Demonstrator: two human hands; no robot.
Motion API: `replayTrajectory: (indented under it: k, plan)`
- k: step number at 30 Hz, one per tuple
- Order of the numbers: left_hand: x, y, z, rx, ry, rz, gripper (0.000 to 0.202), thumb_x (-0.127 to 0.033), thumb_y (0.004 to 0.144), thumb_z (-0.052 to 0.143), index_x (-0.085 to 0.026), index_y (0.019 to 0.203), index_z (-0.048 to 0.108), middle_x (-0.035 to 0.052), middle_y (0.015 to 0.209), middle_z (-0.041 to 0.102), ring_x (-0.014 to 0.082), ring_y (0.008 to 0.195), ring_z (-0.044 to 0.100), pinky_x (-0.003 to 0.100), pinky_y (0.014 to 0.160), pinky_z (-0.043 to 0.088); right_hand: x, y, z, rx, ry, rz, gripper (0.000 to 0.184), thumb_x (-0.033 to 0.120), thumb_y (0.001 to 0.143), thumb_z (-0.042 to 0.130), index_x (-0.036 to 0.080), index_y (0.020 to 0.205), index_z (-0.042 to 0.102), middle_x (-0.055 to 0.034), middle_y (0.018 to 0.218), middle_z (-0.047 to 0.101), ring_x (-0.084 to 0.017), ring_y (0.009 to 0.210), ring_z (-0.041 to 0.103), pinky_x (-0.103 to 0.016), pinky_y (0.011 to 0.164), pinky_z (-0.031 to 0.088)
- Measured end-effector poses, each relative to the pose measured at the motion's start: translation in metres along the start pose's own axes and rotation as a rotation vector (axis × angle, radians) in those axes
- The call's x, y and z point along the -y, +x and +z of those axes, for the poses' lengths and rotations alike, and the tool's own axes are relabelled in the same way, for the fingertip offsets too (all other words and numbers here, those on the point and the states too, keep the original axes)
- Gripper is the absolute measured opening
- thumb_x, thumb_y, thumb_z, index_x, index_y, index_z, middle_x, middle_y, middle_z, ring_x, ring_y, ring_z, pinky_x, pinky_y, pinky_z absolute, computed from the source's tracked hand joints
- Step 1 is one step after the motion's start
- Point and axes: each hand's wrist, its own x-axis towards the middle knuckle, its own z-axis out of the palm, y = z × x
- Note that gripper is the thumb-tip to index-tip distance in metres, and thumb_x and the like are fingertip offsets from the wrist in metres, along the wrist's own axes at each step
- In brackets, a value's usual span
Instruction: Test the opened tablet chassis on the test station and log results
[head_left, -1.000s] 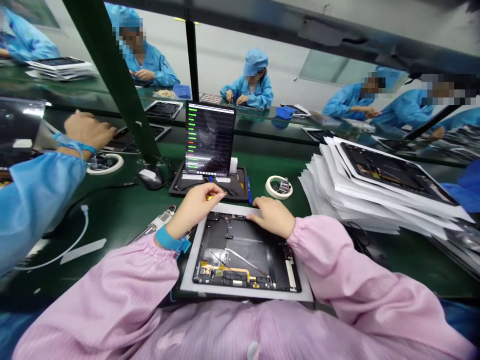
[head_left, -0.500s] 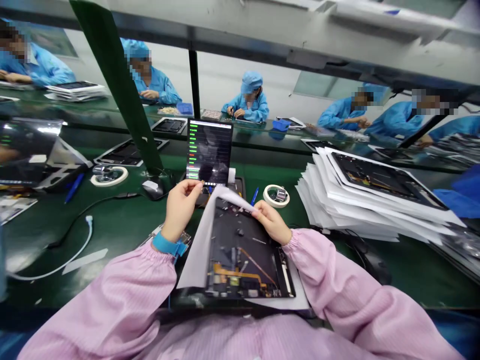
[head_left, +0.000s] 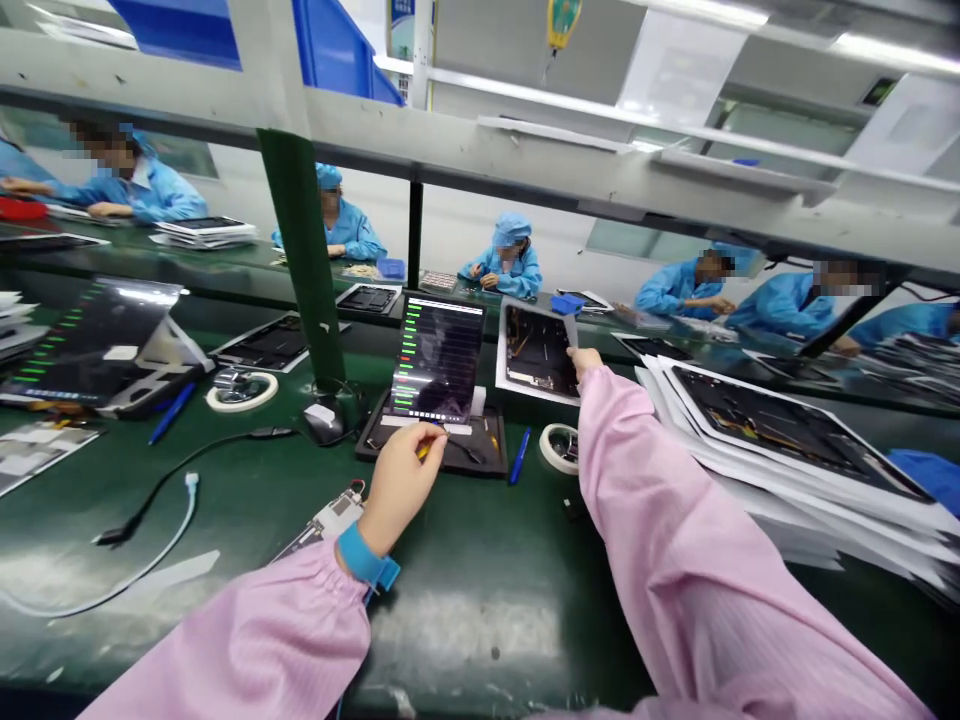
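Note:
My right hand [head_left: 586,362] reaches far forward and grips the right edge of a black tablet housing [head_left: 541,345] backed by a white sheet, tilted toward me. My left hand [head_left: 405,482], with a blue wrist strap [head_left: 364,556], is closed in a pinch; what its fingers hold is too small to make out. Just beyond those fingertips stands a lit screen [head_left: 437,355] with green-marked lines, propped in a black tray-like base [head_left: 491,462]. Beside my left wrist lies a partly covered tablet part [head_left: 330,520] with a circuit board.
On the right rises a stack of housings and white sheets [head_left: 757,470]. A blue pen [head_left: 520,456], a tape roll [head_left: 556,449] and a mouse [head_left: 325,422] lie around the tray. Cables [head_left: 187,500] cross the left side. A green post [head_left: 300,260] stands ahead; co-workers sit beyond.
My right hand has carried the housing and its sheet from in front of me forward to beside the screen. My left hand stays pinched near the screen. The view has tilted up.

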Motion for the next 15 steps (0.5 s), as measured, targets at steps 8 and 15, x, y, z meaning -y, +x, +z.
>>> replayTrajectory:
  k: [8,15]
  plan:
    - [0.002,-0.004,0.010,0.110,0.116,0.095,0.021,-0.029,0.089,0.046,-0.020,0.087,0.065,0.0062,0.091,0.068,0.0223,0.089,0.062,0.037,0.083,0.048,0.066,-0.052,0.003,0.107,0.044,-0.127,0.031,0.032,0.094,0.050,0.015,0.120,0.057,-0.0122,0.128,0.057,-0.023,0.120,0.053,-0.042,0.100,0.044]
    - [0.008,-0.014,0.018,0.265,0.169,0.146,0.024,-0.036,0.087,0.047,-0.021,0.089,0.066,0.0065,0.094,0.070,0.0247,0.091,0.063,0.039,0.084,0.049,0.112,-0.254,-0.151,0.585,-0.253,-0.969,0.050,0.032,0.087,0.060,0.033,0.136,0.049,-0.0025,0.151,0.035,-0.022,0.134,0.040,-0.035,0.106,0.043]
